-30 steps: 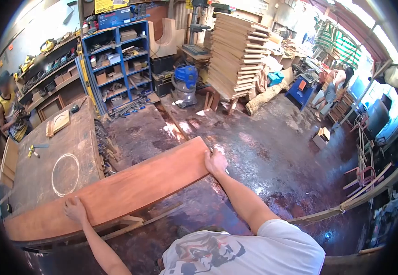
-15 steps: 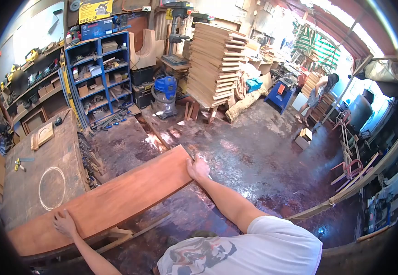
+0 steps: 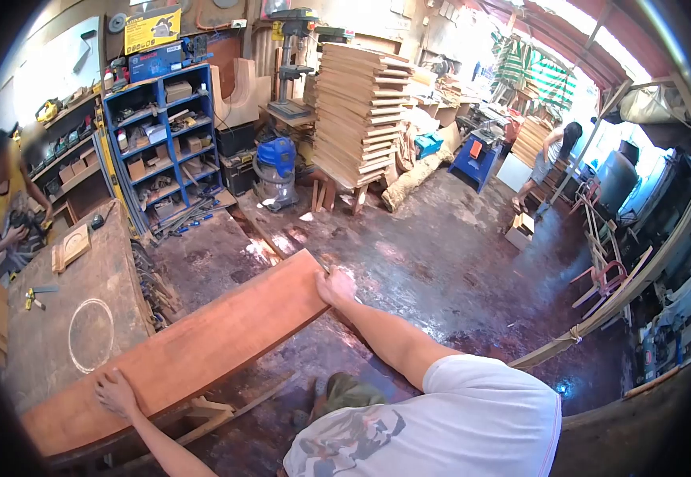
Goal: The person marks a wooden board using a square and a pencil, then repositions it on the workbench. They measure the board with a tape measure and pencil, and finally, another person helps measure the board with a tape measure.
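A long reddish-brown wooden board (image 3: 202, 327) lies at a slant, its near-left part over the workbench (image 3: 51, 330) and its far end reaching out past the bench. My left hand (image 3: 116, 395) rests on the board's lower edge, fingers spread across its top face. At the far end, my right hand (image 3: 336, 288) is closed around the board's end corner; its fingertips are partly hidden. A pale ring is marked on the bench top just behind the board. Also on the bench are a small light wooden piece (image 3: 71, 248) and a yellow-handled tool (image 3: 34, 298).
A person in a yellow top (image 3: 11, 199) stands beyond the bench at left, holding something dark. Another person (image 3: 548, 163) bends at the far right. Blue shelving (image 3: 163, 143), a blue vacuum (image 3: 276, 171) and a tall stack of wooden panels (image 3: 353, 119) stand along the back.
My view has shifted slightly left, bringing the person in yellow more fully into sight. Both hands keep their places on the board.
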Action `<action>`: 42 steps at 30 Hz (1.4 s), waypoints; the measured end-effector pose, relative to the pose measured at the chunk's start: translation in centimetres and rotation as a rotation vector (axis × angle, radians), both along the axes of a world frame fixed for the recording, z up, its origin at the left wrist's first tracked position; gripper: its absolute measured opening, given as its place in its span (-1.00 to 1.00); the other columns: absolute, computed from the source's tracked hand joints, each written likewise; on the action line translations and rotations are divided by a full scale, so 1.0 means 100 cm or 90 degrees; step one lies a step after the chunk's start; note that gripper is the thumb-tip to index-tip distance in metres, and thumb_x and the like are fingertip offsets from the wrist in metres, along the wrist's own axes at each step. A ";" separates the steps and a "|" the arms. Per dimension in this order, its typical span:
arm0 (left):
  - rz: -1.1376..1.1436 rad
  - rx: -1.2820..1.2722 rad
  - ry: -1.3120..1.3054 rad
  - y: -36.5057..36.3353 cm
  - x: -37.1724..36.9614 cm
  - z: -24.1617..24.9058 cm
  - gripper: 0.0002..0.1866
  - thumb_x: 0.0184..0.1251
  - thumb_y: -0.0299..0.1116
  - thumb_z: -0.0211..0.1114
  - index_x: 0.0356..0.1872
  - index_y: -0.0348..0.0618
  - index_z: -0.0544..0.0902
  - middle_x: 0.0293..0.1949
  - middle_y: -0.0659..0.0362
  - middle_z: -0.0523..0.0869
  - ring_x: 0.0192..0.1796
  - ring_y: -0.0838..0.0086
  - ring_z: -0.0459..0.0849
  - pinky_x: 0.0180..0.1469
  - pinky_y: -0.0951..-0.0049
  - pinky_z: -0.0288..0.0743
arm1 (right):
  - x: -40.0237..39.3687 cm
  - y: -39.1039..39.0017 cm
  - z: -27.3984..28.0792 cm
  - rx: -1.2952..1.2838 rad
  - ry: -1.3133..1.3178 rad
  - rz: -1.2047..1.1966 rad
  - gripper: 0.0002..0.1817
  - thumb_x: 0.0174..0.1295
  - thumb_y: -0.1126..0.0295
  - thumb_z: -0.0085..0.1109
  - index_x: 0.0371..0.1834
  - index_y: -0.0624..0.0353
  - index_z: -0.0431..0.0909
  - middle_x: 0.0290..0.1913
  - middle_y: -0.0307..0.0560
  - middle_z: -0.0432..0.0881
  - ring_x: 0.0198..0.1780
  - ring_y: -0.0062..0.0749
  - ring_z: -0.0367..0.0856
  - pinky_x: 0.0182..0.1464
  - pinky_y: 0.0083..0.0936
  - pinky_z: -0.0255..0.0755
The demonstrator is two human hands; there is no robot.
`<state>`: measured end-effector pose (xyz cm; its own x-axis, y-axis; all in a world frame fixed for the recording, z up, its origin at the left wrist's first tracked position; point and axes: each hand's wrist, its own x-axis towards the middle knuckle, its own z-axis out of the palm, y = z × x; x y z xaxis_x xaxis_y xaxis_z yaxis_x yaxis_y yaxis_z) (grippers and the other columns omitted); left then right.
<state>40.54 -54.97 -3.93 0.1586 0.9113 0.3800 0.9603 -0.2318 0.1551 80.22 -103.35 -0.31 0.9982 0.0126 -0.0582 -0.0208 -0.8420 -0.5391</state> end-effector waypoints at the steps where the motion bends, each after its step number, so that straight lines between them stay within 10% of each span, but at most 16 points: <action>1: 0.005 0.015 0.003 -0.002 0.002 0.001 -0.36 0.42 0.17 0.22 0.32 -0.09 0.57 0.33 -0.10 0.54 0.35 -0.01 0.48 0.39 -0.04 0.32 | 0.003 0.001 -0.005 0.001 -0.018 0.000 -0.38 0.39 -0.13 -0.08 0.10 0.25 0.59 0.15 0.32 0.63 0.19 0.24 0.63 0.25 0.07 0.47; 42: 0.018 -0.010 0.004 0.011 0.001 -0.011 -0.37 0.48 0.20 0.11 0.32 -0.07 0.58 0.32 -0.12 0.53 0.39 -0.05 0.44 0.43 -0.04 0.30 | 0.005 -0.001 -0.007 -0.018 0.005 0.007 -0.40 0.39 -0.11 -0.04 0.15 0.22 0.56 0.18 0.30 0.61 0.22 0.23 0.63 0.26 0.08 0.47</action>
